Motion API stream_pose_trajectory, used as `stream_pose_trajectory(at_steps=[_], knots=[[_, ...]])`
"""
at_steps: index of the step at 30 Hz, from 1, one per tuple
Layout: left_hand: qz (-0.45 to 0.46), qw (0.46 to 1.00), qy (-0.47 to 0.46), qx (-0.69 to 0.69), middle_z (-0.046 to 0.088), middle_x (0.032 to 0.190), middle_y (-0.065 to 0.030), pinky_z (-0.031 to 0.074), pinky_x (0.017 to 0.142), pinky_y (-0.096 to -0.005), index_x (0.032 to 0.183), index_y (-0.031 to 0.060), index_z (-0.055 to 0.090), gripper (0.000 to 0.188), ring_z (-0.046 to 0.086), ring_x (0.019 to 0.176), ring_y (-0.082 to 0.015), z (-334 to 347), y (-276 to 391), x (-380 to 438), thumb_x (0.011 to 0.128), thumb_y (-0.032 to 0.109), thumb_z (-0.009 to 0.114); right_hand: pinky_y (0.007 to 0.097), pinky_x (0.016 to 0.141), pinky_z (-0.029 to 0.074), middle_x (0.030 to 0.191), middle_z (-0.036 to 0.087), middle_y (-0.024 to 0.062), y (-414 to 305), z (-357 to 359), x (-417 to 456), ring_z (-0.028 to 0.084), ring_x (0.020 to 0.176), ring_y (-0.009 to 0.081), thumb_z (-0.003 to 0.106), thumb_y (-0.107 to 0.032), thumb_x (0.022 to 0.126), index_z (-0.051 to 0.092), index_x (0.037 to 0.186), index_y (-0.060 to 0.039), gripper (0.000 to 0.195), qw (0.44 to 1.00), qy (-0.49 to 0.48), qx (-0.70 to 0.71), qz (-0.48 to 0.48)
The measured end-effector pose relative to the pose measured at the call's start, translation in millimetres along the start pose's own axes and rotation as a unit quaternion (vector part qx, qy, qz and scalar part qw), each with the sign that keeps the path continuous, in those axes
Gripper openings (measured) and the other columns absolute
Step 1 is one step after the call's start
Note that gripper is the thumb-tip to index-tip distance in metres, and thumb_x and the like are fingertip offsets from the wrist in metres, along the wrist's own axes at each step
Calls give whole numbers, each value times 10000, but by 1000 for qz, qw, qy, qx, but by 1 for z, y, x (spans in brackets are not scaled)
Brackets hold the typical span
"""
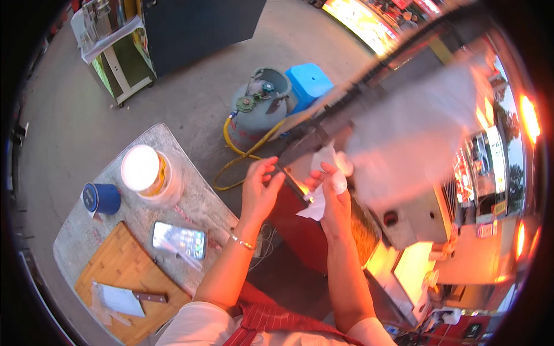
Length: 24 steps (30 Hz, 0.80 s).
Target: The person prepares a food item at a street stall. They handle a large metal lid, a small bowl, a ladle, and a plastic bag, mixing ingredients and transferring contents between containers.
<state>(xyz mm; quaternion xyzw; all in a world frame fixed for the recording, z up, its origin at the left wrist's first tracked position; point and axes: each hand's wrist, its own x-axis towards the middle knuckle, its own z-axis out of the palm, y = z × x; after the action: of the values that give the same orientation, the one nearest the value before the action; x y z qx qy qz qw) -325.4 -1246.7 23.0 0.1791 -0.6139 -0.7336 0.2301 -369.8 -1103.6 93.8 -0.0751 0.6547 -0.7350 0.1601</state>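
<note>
Both my hands are raised in front of me, between a table on the left and a stall counter on the right. My left hand (262,190) has its fingers apart, holds nothing, and wears a metal bangle at the wrist. Crumpled in my right hand (335,203) is a thin white tissue (319,203), pinched between thumb and fingers; part of it sticks out on both sides. Beyond that hand, a blurred, translucent whitish sheet (411,129) spans part of the counter.
On the table (194,190) are a cleaver (119,298) on a bamboo cutting board (130,264), a lit smartphone (179,240), a blue canister (101,199) and a white-lidded tub (140,168). A gas cylinder (259,112) with a yellow hose (233,147) stands on the floor beside a blue plastic stool (308,82).
</note>
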Motion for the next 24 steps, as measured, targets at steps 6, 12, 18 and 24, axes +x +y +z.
stream_pose_trajectory(at_steps=[6, 12, 18, 24], knots=[[-167, 919, -273, -228, 588, 1082, -36, 455, 799, -227, 1176, 15, 575, 344, 559, 949, -97, 39, 64, -131, 854, 113, 643, 360, 1030, 354, 1331, 456, 141, -25, -41, -108, 454, 1217, 221, 388, -354, 988, 417, 1311, 6, 484, 985, -39, 166, 26], [-166, 937, -206, -229, 639, 798, -2, 453, 669, -210, 924, 2, 666, 144, 587, 724, -75, 95, 67, -233, 883, 120, 594, 229, 697, 450, 880, 626, -5, -31, -128, -234, 556, 789, 66, 585, -240, 919, 646, 1043, -7, 271, 997, 74, 10, -7], [-255, 913, -173, -266, 590, 1026, -64, 468, 780, -260, 1077, 2, 579, 225, 560, 916, -125, 159, 67, -325, 890, 77, 480, 209, 642, 437, 712, 581, -45, -41, -199, -338, 503, 674, 40, 645, -127, 865, 647, 831, -3, 129, 972, 228, 19, -62], [-151, 906, -295, -264, 442, 1188, -63, 362, 970, -298, 1349, 41, 347, 417, 435, 1074, -148, 207, 96, -433, 947, 112, 428, 278, 765, 468, 962, 628, 100, -45, -237, -408, 589, 852, 182, 594, 18, 787, 577, 843, 9, 59, 878, 308, -219, -295]])
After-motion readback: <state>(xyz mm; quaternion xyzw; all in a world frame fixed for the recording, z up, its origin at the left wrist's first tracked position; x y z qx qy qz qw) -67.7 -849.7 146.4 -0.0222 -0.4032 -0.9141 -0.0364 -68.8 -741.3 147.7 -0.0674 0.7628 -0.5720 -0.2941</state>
